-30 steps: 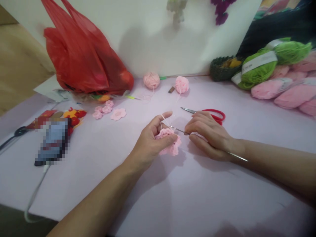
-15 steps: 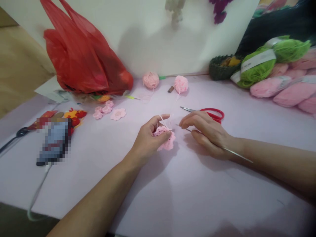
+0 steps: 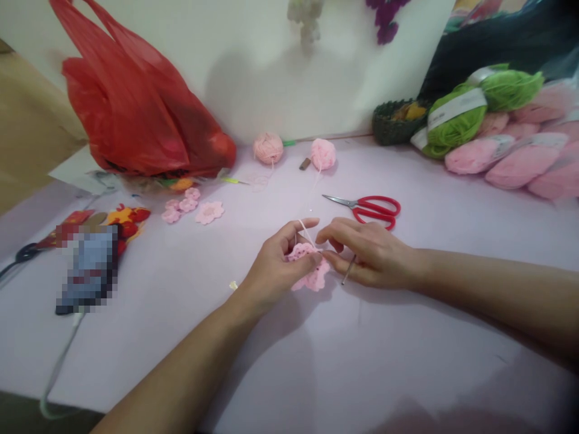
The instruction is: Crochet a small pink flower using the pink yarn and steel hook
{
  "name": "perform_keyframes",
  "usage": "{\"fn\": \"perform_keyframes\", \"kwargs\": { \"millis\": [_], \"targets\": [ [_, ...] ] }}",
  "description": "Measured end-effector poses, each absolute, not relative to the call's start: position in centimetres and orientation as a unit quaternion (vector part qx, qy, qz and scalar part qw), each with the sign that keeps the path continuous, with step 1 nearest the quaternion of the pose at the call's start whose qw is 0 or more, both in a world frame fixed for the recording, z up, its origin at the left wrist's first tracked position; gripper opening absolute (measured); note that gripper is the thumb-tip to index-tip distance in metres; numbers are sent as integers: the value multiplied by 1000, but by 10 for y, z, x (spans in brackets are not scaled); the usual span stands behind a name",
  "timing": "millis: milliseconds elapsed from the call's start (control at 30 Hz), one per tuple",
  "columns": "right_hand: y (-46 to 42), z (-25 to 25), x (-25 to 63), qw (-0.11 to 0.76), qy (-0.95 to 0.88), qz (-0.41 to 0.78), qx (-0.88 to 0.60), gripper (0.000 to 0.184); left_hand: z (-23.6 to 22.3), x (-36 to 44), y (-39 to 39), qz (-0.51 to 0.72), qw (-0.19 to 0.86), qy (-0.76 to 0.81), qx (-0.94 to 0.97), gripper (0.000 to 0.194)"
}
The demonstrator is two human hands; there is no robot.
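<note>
My left hand (image 3: 283, 259) pinches a pink crocheted flower piece (image 3: 314, 278) between thumb and fingers. A strand of pink yarn (image 3: 308, 232) runs over its raised index finger. Close on the right, my right hand (image 3: 366, 250) is closed on a thin metal crochet hook (image 3: 348, 271), whose shaft sticks out below the fingers. Its thumb and fingertips meet the edge of the flower piece near my left thumb; the hook's tip is hidden there. Beyond the hands lies a ball of pink yarn (image 3: 322, 154), from which a strand trails toward me.
Red-handled scissors (image 3: 375, 208) lie just behind my right hand. Finished pink crocheted flowers (image 3: 210, 212), a red plastic bag (image 3: 136, 114) and a blurred-out device (image 3: 88, 268) with a cable are on the left. Skeins of green yarn (image 3: 456, 117) and pink yarn (image 3: 527, 160) pile up at the right.
My right hand has moved left until its fingertips meet the flower piece. The hook has swung from lying along the wrist to pointing down below the fingers. The view has shifted slightly.
</note>
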State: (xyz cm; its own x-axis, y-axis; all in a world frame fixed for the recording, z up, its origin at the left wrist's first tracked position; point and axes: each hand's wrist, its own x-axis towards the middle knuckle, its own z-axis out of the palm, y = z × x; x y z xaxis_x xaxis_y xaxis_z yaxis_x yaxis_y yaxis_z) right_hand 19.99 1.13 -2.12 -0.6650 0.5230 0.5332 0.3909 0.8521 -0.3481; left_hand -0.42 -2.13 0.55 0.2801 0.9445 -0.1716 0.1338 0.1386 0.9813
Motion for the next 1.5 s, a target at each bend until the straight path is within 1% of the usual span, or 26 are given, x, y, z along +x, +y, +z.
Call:
{"fn": "perform_keyframes", "kwargs": {
  "millis": [133, 233, 367, 500, 733, 833, 1067, 1167, 1267, 1400, 1500],
  "targets": [
    [12, -23, 200, 326, -910, 118, -229, 7, 5, -3, -22, 344, 572, 483, 567, 55],
    [12, -22, 200, 329, -909, 121, -224, 6, 5, -2, -23, 337, 576, 484, 567, 56],
    [10, -21, 200, 339, -900, 135, -237, 12, 5, -2, -22, 335, 575, 491, 561, 54],
    [10, -19, 198, 336, -905, 133, -223, 3, 6, -2, -22, 337, 579, 486, 561, 54],
    [12, -20, 199, 348, -893, 178, -224, 9, 3, -5, -22, 336, 621, 453, 544, 56],
    [13, -20, 200, 360, -886, 195, -219, 11, 3, -5, -21, 344, 613, 454, 547, 55],
    [12, -17, 200, 369, -880, 191, -231, 10, 6, -5, -21, 346, 594, 469, 554, 54],
    [11, -17, 200, 363, -882, 189, -233, 6, 6, -5, -21, 345, 592, 464, 561, 55],
    [10, -18, 200, 357, -886, 176, -237, 11, 5, -5, -20, 346, 583, 468, 568, 53],
    [10, -19, 200, 346, -891, 183, -230, 2, 6, -4, -21, 343, 576, 478, 568, 52],
    [12, -20, 201, 341, -894, 186, -223, 4, 6, -4, -21, 343, 578, 479, 565, 52]
  ]
}}
